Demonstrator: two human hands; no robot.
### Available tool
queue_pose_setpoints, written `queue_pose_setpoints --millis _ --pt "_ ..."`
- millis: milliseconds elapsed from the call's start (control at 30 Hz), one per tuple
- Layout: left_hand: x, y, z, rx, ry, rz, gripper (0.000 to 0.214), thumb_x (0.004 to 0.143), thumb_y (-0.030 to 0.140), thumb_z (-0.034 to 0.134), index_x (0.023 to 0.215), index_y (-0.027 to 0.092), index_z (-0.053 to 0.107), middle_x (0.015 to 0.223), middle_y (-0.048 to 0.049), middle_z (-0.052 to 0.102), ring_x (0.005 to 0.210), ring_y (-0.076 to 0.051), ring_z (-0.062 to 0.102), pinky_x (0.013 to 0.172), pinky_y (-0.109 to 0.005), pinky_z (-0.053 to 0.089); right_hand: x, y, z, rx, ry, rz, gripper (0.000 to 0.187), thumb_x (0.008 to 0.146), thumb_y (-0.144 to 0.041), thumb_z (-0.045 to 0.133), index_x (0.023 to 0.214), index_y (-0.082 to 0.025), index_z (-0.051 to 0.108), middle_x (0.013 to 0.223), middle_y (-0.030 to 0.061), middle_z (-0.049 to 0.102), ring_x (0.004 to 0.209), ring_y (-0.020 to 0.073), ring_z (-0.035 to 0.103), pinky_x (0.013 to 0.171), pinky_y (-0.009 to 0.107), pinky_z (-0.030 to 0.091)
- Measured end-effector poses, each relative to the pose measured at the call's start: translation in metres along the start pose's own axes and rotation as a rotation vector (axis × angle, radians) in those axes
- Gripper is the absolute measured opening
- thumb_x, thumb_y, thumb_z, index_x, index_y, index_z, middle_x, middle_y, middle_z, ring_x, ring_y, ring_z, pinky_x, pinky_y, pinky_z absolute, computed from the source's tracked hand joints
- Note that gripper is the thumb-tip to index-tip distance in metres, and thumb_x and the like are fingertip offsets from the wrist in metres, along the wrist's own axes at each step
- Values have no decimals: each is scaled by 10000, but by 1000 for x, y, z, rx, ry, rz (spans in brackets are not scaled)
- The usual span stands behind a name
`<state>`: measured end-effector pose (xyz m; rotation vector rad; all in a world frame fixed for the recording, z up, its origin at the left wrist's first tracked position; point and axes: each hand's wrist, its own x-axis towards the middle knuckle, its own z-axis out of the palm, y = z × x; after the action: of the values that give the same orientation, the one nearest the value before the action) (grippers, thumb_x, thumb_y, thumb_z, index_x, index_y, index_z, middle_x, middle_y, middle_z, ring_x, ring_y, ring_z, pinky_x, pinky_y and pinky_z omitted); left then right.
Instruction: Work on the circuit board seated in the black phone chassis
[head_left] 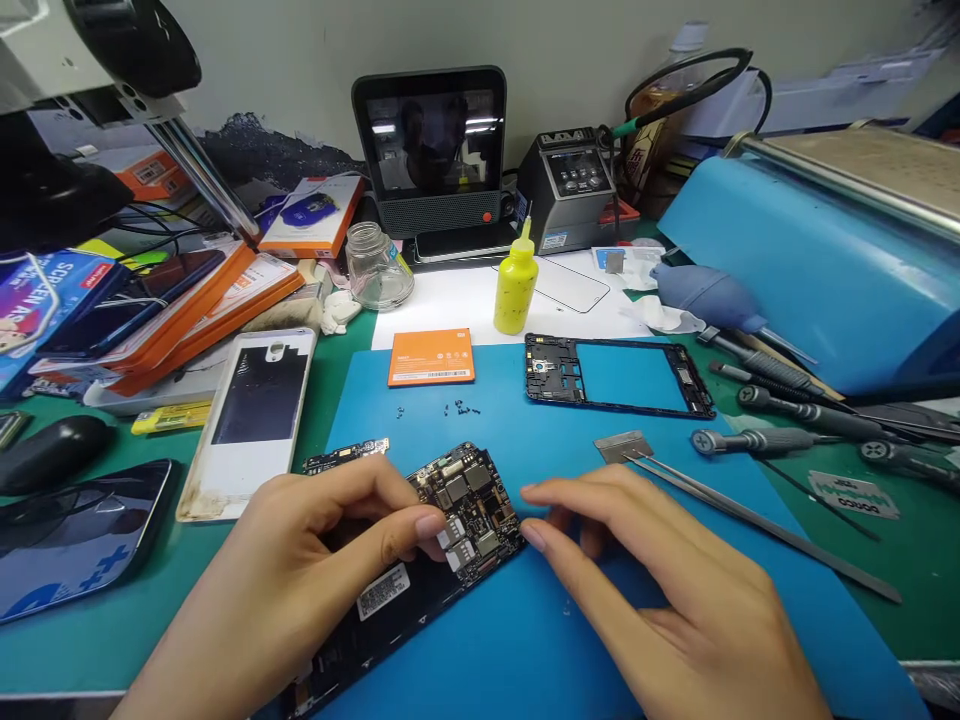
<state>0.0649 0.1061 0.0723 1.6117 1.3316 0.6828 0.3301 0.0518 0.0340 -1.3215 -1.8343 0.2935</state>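
Note:
My left hand (pixel 322 560) is closed, with thumb and index finger pinching the left edge of a phone circuit board (pixel 476 495). That board sits at the upper end of an opened black phone body (pixel 397 635), which lies tilted on the blue mat. Just off the board's right edge, my right hand (pixel 667 580) is open; its thumb and index finger are apart with nothing visible between them. Partly behind my left hand lies a small narrow board (pixel 349 455). Whether the circuit board is lifted from the phone body, I cannot tell.
Beyond the hands are an orange battery (pixel 431 357), several tiny screws (pixel 461 408), a black phone mid-frame (pixel 547 385) and a yellow bottle (pixel 516 285). Tweezers (pixel 765 525) and screwdrivers (pixel 757 440) lie right. A white back cover (pixel 255 420) and dark phone (pixel 82 540) lie left.

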Motion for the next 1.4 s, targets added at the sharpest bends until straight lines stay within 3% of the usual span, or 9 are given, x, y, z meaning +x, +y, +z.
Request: queue_pose_setpoints --millis 100,233,367,500,700,933,1100,1300,1400 --pt "0 0 1 1 -1 -20 488 1000 730 907 741 317 885 694 -7 816 613 -135 758 587 -132 576 -3 -1 -1 -14 -28 15 82 1242 -358 776 1180 -349 829 1050 -20 859 894 175 841 794 250 697" --pt "1 1 5 116 60 -13 614 960 879 904 830 281 861 706 -38 785 727 -223 779 640 -247 635 -6 -4 2 -135 58 44 355 1190 -639 794 1107 -310 900 983 75 841 905 273 840 808 361 720" --pt "3 3 6 158 72 26 619 961 896 894 898 282 848 705 -25 753 787 -242 787 675 -268 638 -4 -6 5 -186 106 15 439 1175 -716 778 1125 -299 905 973 96 828 901 283 827 814 376 711" --pt "1 1 4 126 59 36 582 990 843 905 875 277 834 711 -15 753 758 -218 764 654 -252 618 -1 -5 4 -219 65 -91 356 1204 -617 776 1153 -283 888 975 91 836 869 266 826 805 362 693" --pt "-8 -7 2 37 28 49 426 1072 607 896 790 292 837 722 36 769 656 -116 687 592 -158 527 -1 -6 9 -222 2 -172 56 1269 -305 734 1268 -253 754 1049 22 847 888 169 823 828 276 640" --pt "-10 -8 0 -64 -8 130 273 1078 426 942 836 324 869 730 118 784 642 -49 646 614 -79 478 -4 -7 9 -276 -39 -187 49 1268 -258 737 1314 -245 729 1123 13 839 959 148 787 932 287 589" --pt "-11 -12 0 -54 -41 291 211 1123 308 962 953 324 838 849 197 826 706 12 691 711 -14 475 -8 -8 11 -315 -33 -192 24 1272 -278 732 1272 -256 742 1096 -1 848 935 142 794 918 310 560" --pt "-13 -16 2 42 -6 444 238 1135 259 947 1010 295 747 874 179 795 715 -2 703 727 -57 499 -14 -10 12 -506 -35 -239 184 1255 -278 752 1423 -203 763 1196 59 901 995 216 830 904 373 566" --pt "-16 -18 2 84 -18 461 232 1155 281 928 1030 299 733 884 169 793 732 -9 725 714 -79 497 -14 -10 11 -536 -26 -280 167 1235 -246 766 1391 -188 774 1161 61 911 959 232 826 880 387 558"
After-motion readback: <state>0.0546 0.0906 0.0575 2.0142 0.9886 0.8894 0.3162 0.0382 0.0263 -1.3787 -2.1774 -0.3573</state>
